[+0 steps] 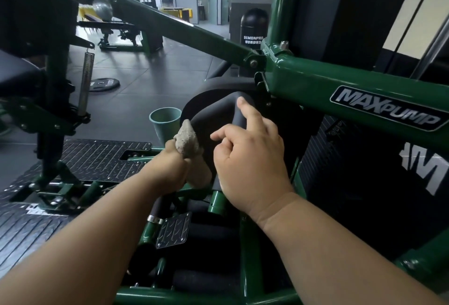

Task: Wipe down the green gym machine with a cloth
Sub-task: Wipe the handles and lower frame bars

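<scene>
Grey crumpled cloth, bunched in the left hand, touches the black curved foam pad from its left; the right hand steadies the pad, forefinger straight, other fingers loosely curled, clamping nothing.

**Colours and patterns**

Machine frame: glossy dark green, silver-white lettering on a black badge. Cloth: mottled grey-beige. Pad: matte black. Cup: pale teal. Foot plate: black, diamond tread. Floor: dark grey tiles. Spring: silver.

Cloth lies on the pad, cup behind-left.
</scene>
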### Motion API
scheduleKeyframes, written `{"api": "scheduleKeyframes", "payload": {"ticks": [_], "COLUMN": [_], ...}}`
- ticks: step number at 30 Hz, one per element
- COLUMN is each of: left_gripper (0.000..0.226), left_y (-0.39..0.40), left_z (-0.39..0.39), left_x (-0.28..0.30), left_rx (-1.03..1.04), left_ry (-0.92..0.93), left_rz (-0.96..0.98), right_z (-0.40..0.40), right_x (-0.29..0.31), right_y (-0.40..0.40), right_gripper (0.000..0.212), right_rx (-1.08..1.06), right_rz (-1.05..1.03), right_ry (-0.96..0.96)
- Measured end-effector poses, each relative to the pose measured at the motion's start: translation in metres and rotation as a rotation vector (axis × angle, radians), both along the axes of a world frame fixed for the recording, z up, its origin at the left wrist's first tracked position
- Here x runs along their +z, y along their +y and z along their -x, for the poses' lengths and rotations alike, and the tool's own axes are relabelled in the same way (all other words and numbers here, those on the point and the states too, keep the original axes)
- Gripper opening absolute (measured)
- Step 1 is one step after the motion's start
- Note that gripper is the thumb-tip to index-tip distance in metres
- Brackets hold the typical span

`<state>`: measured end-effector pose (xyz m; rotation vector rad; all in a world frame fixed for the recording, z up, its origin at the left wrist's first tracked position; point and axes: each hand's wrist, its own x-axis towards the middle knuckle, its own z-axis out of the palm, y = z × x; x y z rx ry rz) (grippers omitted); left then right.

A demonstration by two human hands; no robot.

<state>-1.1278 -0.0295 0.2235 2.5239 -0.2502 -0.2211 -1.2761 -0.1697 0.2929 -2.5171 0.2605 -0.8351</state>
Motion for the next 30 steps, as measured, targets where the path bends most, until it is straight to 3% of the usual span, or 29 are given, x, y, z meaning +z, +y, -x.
{"api": "scheduleKeyframes", "payload": {"ticks": [6,9,15,20,30], "left_gripper": [0.047,0.062,0.081,0.041,0.043], "left_y": [0.025,0.039,0.002,0.004,0.04], "left_z": [0.012,0.005,0.03,0.031,0.05], "left_x": [-0.004,-0.017,0.006,-0.012,-0.038], "left_rx": [-0.016,-0.022,0.113,0.115,0.058], "left_ry": [0.08,0.188,0.018,-0.094,-0.074], "left_rz": [-0.053,-0.085,0.078,-0.018,-0.056], "right_z": [0.0,0.0,-0.002,0.0,-0.002], "right_x": [-0.001,-0.002,-0.004,-0.003,-0.004], "right_y": [-0.001,-0.001,0.0,0.001,0.0], "right_gripper": [0.036,0.036,0.04,0.035,0.038], "right_rx": [0.012,0.022,-0.004,0.011,-0.012], "right_rz": [0.001,0.0,0.004,-0.002,0.069], "right_ry": [-0.014,-0.009,-0.065,-0.028,-0.072]}}
